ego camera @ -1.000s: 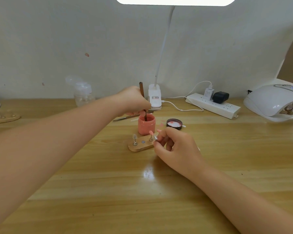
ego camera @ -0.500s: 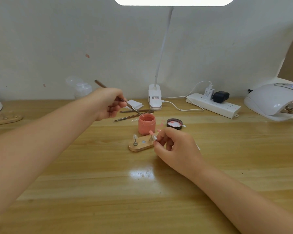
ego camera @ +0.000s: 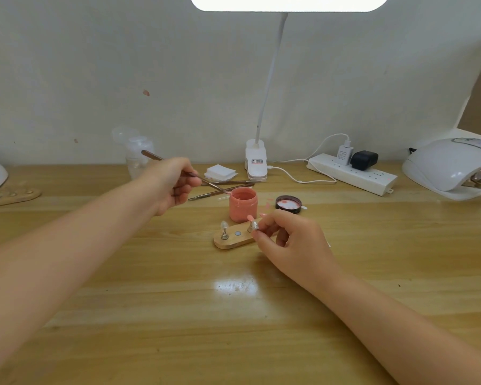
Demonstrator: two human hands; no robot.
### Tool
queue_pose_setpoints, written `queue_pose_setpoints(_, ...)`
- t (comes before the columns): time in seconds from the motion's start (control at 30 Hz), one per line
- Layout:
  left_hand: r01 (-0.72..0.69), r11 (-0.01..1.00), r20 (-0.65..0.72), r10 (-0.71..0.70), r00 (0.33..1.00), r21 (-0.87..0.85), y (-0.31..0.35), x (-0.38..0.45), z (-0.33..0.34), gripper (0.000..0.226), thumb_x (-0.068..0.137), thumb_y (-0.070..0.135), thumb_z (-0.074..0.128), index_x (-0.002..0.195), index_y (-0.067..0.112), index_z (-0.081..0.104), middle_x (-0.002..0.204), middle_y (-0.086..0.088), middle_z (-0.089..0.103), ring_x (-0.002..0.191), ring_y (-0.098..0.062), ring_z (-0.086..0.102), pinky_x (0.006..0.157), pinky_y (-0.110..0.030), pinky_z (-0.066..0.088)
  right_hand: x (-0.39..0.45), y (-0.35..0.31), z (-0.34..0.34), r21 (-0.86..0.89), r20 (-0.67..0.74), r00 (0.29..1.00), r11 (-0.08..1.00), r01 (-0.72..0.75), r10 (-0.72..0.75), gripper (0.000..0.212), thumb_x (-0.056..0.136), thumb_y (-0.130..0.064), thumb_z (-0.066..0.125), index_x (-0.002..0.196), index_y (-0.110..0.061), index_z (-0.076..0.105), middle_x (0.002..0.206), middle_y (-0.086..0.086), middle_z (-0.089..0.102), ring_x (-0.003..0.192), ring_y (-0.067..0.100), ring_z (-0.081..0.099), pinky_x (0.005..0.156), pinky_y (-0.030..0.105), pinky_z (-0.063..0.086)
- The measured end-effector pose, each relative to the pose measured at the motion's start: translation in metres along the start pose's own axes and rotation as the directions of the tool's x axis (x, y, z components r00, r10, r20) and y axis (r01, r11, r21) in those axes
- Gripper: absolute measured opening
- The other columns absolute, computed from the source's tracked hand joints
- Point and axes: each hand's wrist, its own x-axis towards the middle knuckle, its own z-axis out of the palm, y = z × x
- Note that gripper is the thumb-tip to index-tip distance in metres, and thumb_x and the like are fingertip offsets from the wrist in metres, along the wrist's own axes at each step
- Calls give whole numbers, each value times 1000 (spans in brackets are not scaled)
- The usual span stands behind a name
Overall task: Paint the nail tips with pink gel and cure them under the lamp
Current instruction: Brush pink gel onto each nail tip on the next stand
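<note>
Pink gel jar (ego camera: 242,203) stands open between the hands. Left hand (ego camera: 175,184) grips brush (ego camera: 184,172), bristles at jar rim: loading step. Right hand (ego camera: 286,237) pinches nail tip (ego camera: 251,218) on wooden stand (ego camera: 233,239). Next, probably: carry brush to tip, steadily.

A: What's pink here?
B: The gel jar (ego camera: 242,204), and the nail tip (ego camera: 250,217) near it. The far lid (ego camera: 288,203) is black, smeared pink inside.
A: And the rest?
B: The brush (ego camera: 178,169) is brown, the holder block (ego camera: 233,238) pale wood, the table (ego camera: 233,329) yellowish with grain. The curing lamp (ego camera: 450,168), far right, is white.
</note>
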Motion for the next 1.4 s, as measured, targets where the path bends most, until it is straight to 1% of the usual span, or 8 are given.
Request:
queue_pose_setpoints(0.1,-65,992,-99,54,994,-113,-7,-8,-4,14,86,9,53,76,10,61,45,2,59,40,-8,45,43,-16,40,0,1,0,13,-19,1000,1000,3,-3,10,83,-21,71,76,-27,65,77,-17,63,48,9,43,49,16,35)
queue_pose_setpoints(0.27,-266,922,-92,249,964,-283,-19,-41,-3,14,90,13,59,82,10,71,58,0,67,48,-7,54,46,-16,46,1,1,-1,48,-56,998,999,-8,11,7,83,-19,74,79,-22,69,70,-17,64,44,7,44,49,11,33)
queue_pose_setpoints(0.4,-543,814,-8,554,833,-204,-41,-74,-1,24,91,20,54,81,19,75,70,-6,71,59,-13,61,52,-22,50,2,-1,0,108,-97,995,994,-15,25,8,83,-19,75,78,-20,69,70,-15,64,45,7,43,49,14,34)
queue_pose_setpoints(0.53,-707,705,40,709,704,-47,-65,-95,4,22,90,21,50,90,22,73,77,-2,73,64,-14,65,61,-23,54,3,-3,2,138,-111,993,990,-17,33,12,84,-19,75,77,-25,68,81,-11,68,45,6,42,49,18,37)
queue_pose_setpoints(0.73,-800,582,160,785,599,146,-82,-103,7,23,91,37,47,102,33,67,90,15,73,85,-4,69,74,-17,53,3,-2,2,116,-128,991,993,-25,40,24,83,-16,75,76,-37,65,87,-20,67,47,5,43,51,18,40)
queue_pose_setpoints(0.93,-831,517,199,809,553,208,-85,-105,7,23,92,36,47,107,34,65,91,13,73,89,-9,69,77,-35,55,3,-2,3,85,-131,991,996,-13,24,20,83,-15,74,78,-34,67,88,-21,67,47,7,43,51,22,41)
queue_pose_setpoints(1.17,-828,532,182,809,559,178,-87,-105,4,24,92,33,44,96,26,67,83,10,71,80,-13,69,69,-37,53,3,0,3,46,-152,988,999,-6,13,10,83,-18,75,79,-26,70,85,-18,66,46,8,43,48,13,35)
queue_pose_setpoints(1.4,-808,560,194,785,588,182,-87,-104,8,25,93,37,45,105,30,66,92,13,73,90,-12,70,77,-38,55,2,1,3,50,-133,991,999,3,4,8,84,-15,73,81,-22,71,81,-17,67,47,8,43,50,13,36)
